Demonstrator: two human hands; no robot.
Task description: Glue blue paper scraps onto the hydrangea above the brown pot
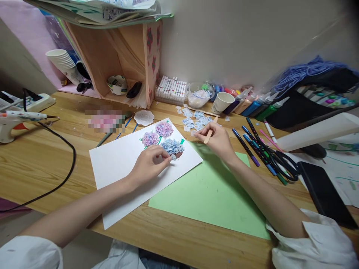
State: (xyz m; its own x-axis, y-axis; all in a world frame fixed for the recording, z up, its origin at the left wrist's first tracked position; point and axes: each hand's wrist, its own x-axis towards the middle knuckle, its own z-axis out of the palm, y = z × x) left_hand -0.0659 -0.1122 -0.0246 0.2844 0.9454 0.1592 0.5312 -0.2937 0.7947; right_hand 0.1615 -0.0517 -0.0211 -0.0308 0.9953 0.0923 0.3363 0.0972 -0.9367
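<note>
A: Left hand?
B: Curled, palm down on the white paper sheet, thumb and forefinger pinched on a tiny pale paper scrap.

A: And that scrap, where exactly?
B: Right at the lower edge of the blue crumpled-paper flower, touching it or very nearly. Hard to tell which.

A: More flowers on the sheet?
B: Two. A pink crumpled-paper flower at the top and a mauve crumpled-paper flower to its left, all three close together on green stems.

A: Right hand?
B: Closed round a flat wooden stick, tip pointing away and up, just beside the heap of small blue-and-white paper scraps. Lifted a little over the far corner of the white sheet.

A: Under the right forearm?
B: A pale green paper sheet, tucked partly beneath the white one, both flat on the wooden counter.

A: Anything else near?
B: Right of the stick, a row of dark marker pens and black-handled scissors, with a black phone beyond them. Behind the scraps, a white paper cup and a clear box of white-capped markers. Far left, well apart, a white glue gun with a black cord.
</note>
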